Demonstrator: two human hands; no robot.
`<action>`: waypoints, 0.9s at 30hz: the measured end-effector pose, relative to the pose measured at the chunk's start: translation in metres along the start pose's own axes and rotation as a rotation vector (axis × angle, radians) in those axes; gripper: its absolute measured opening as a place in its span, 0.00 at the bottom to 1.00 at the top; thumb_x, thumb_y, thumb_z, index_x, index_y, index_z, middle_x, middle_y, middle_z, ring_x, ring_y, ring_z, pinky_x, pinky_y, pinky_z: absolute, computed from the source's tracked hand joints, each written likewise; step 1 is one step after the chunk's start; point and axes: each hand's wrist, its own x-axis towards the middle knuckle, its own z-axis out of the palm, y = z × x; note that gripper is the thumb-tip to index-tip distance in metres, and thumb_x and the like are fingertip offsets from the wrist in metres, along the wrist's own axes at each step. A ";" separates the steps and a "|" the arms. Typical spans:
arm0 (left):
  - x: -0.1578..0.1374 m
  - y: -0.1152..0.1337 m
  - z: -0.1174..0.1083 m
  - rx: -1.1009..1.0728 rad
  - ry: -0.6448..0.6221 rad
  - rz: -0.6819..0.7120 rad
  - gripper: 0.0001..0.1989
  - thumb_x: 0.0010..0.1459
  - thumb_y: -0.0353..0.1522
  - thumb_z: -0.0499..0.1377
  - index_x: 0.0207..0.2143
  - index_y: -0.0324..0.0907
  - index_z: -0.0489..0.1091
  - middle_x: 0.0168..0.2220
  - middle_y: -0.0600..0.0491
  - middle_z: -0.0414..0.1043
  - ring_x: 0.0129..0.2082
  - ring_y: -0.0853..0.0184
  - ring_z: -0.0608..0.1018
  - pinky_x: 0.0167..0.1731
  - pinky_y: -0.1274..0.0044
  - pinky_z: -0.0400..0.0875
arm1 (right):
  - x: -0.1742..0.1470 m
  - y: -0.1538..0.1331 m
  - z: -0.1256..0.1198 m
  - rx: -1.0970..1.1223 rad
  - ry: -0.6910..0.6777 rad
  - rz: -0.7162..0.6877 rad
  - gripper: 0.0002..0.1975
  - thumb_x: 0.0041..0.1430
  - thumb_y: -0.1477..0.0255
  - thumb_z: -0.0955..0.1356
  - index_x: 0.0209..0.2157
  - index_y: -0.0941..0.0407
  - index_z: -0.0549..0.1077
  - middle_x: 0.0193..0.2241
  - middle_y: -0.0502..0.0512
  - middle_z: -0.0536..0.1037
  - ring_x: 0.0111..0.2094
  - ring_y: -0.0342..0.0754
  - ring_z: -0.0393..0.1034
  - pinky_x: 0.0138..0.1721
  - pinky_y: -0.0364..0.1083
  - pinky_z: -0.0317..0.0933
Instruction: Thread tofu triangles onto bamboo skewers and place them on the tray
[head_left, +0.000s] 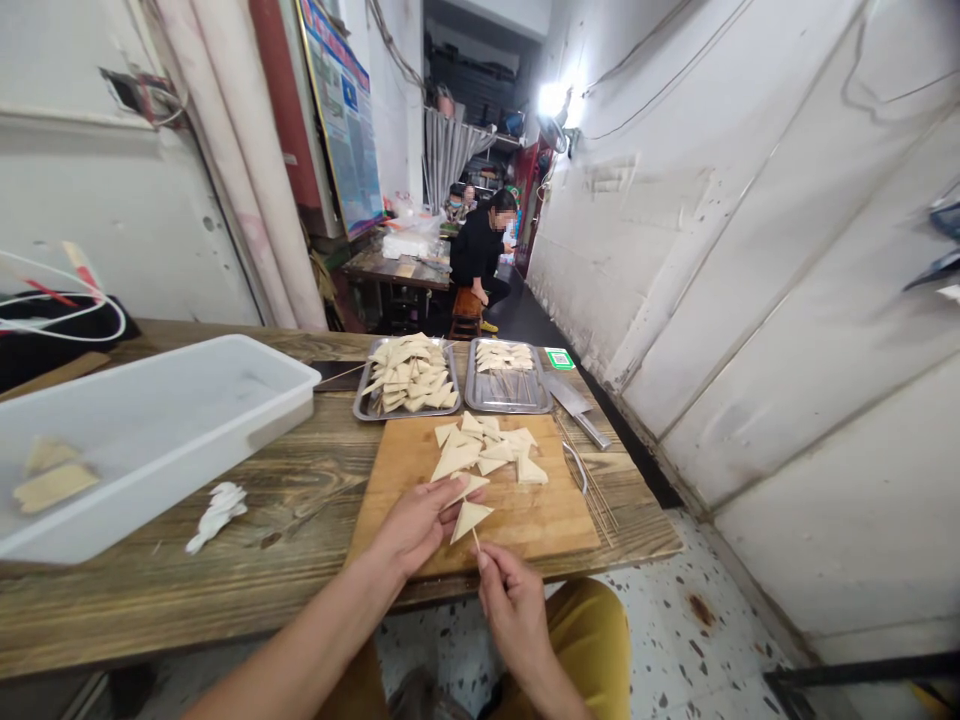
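My left hand (420, 522) pinches a pale tofu triangle (471, 485) between thumb and fingers, over the near part of the wooden cutting board (555, 515). In my right hand (514, 598) is a thin wooden skewer (476, 538), gripped near its lower end. Another tofu triangle (471, 518) is threaded on that skewer, just below and right of the piece in my left hand. A loose heap of tofu triangles (491, 445) lies on the far half of the board.
Behind the board stand a metal tray (365, 408) heaped with triangles and another tray (517, 397) with skewered pieces. A cleaver (574, 400) and loose skewers (600, 495) lie right. At left are a white plastic bin (202, 400) and crumpled tissue (217, 515). A person (480, 245) sits beyond.
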 end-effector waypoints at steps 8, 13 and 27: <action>-0.009 -0.003 -0.013 -0.008 -0.151 -0.006 0.09 0.52 0.31 0.61 0.36 0.36 0.72 0.40 0.43 0.76 0.39 0.65 0.78 0.43 0.74 0.72 | 0.012 -0.002 -0.022 -0.038 0.043 -0.003 0.16 0.62 0.62 0.62 0.36 0.60 0.74 0.14 0.43 0.56 0.15 0.38 0.49 0.15 0.37 0.44; -0.014 -0.004 -0.006 0.024 -0.186 -0.021 0.09 0.51 0.31 0.62 0.35 0.36 0.73 0.40 0.44 0.75 0.39 0.65 0.77 0.44 0.71 0.72 | 0.019 -0.008 -0.019 0.004 0.048 -0.008 0.15 0.62 0.63 0.62 0.36 0.60 0.73 0.15 0.43 0.56 0.15 0.38 0.49 0.16 0.37 0.45; -0.013 -0.012 0.000 -0.059 -0.025 -0.062 0.03 0.52 0.27 0.61 0.30 0.34 0.71 0.32 0.42 0.77 0.33 0.65 0.79 0.33 0.80 0.74 | 0.012 -0.011 0.005 -0.038 0.036 -0.022 0.18 0.63 0.61 0.61 0.35 0.61 0.74 0.15 0.44 0.56 0.16 0.38 0.49 0.15 0.37 0.46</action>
